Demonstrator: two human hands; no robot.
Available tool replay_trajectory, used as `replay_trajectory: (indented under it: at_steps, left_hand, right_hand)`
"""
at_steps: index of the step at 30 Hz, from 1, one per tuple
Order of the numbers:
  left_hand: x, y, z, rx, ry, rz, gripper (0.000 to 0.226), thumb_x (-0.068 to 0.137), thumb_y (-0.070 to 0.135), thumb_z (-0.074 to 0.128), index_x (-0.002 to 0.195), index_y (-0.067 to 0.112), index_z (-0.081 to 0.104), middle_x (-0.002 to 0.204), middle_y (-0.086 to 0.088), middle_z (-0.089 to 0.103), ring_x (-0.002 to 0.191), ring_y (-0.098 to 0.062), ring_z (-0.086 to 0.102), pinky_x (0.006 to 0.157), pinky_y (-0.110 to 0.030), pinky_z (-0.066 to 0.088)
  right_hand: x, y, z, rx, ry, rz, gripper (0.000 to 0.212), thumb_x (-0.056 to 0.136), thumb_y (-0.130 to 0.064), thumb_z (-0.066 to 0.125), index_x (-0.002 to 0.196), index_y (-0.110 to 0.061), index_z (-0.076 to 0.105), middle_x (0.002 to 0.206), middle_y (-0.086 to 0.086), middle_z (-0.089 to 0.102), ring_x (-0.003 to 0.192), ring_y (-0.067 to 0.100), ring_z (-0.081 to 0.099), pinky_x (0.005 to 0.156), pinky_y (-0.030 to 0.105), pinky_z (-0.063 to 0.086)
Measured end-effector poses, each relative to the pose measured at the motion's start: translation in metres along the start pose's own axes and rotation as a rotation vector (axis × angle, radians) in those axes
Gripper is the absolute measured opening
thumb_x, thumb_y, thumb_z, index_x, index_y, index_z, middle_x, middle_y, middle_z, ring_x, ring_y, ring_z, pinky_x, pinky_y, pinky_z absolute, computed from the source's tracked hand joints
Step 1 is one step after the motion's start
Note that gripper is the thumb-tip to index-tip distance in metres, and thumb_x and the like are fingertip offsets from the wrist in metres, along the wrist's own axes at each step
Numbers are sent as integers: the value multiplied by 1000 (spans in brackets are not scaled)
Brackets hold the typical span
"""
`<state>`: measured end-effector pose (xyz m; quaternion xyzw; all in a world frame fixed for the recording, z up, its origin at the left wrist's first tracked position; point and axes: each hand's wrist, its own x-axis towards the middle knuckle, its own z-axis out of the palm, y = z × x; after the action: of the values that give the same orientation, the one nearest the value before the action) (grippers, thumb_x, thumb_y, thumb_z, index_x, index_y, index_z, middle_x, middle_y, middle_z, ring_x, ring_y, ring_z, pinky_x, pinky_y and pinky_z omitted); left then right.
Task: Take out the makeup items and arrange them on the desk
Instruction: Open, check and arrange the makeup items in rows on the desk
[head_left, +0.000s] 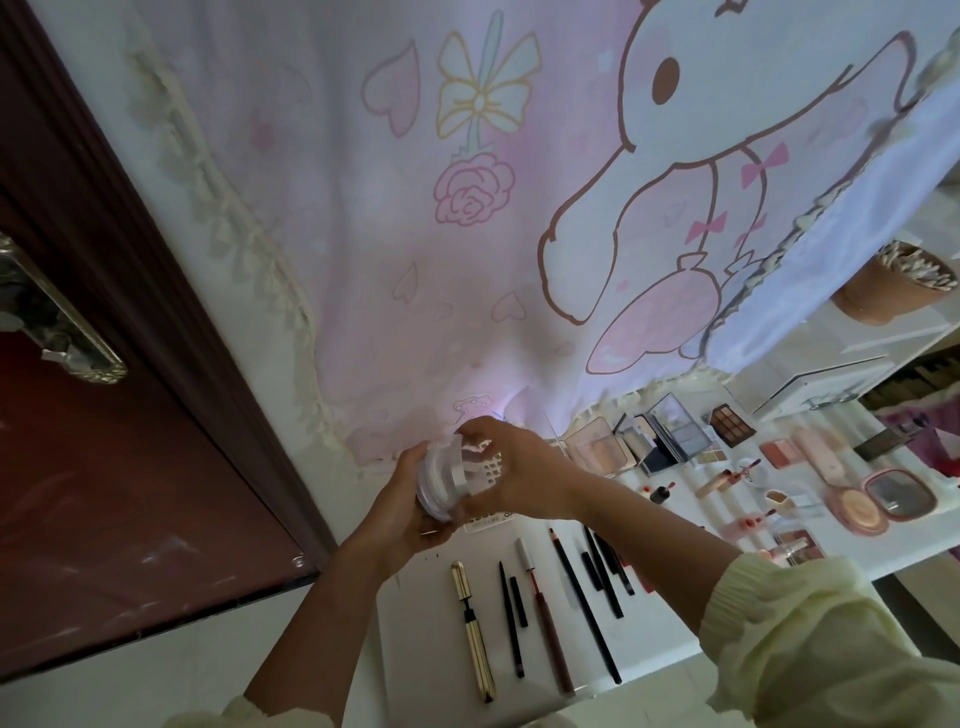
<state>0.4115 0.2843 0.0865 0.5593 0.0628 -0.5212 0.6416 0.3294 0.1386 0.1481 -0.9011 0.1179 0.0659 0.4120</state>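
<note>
My left hand (402, 512) grips the white base of a round powder jar (444, 483) from below, above the desk's far left end. My right hand (514, 467) curls over the jar's clear lid from the right. On the white desk (431, 639) lie a gold mascara tube (474, 631), several dark pencils (584, 605) and a red liner (545, 618) in a row. Further right sit open palettes (670, 434), a brown eyeshadow palette (732, 425), lip glosses (727, 475) and a pink compact (883, 499).
A pink cartoon curtain (467, 234) hangs behind the desk. A dark red door (104, 467) with a metal handle (57, 317) stands at the left. A brown cup of cotton swabs (893, 283) and a white box (826, 382) sit on shelves at the right.
</note>
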Motion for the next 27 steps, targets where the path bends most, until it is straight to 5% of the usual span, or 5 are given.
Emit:
replay_trajectory:
  at_steps: [4,7,13,20,27]
  left_hand:
    - [2,2,-20,-253,-24,-15,51,89,48,43,120,9,57,95,-17,69,71,-24,65,56,-25,50]
    - [6,10,-40,-425,-27,-5,47,90,44,41,121,11,54,108,-20,68,76,-28,70,51,-22,52]
    - [24,2,-77,-508,40,-21,52,92,37,45,135,7,48,132,-23,55,93,-41,66,70,-46,60]
    - [51,-19,-90,-516,193,-76,54,95,42,49,138,10,45,131,-22,53,100,-37,59,66,-47,58]
    - [77,-11,-93,-399,272,-91,41,98,36,45,131,12,49,134,-17,51,103,-33,57,76,-44,56]
  right_hand:
    - [8,3,-3,396,102,138,85,57,-41,90,131,-29,50,118,-5,60,103,17,63,86,29,55]
    - [13,6,-6,805,135,253,51,72,-28,81,117,-18,59,112,10,68,100,31,68,90,43,55]
    - [27,22,32,1426,179,547,36,73,-7,59,109,-1,56,126,26,48,111,45,55,81,50,56]
    - [36,35,80,891,173,845,7,92,3,47,91,-1,52,80,15,50,67,25,53,63,40,57]
    - [47,43,113,406,49,772,10,90,-12,52,94,-4,50,88,12,56,64,18,55,39,17,39]
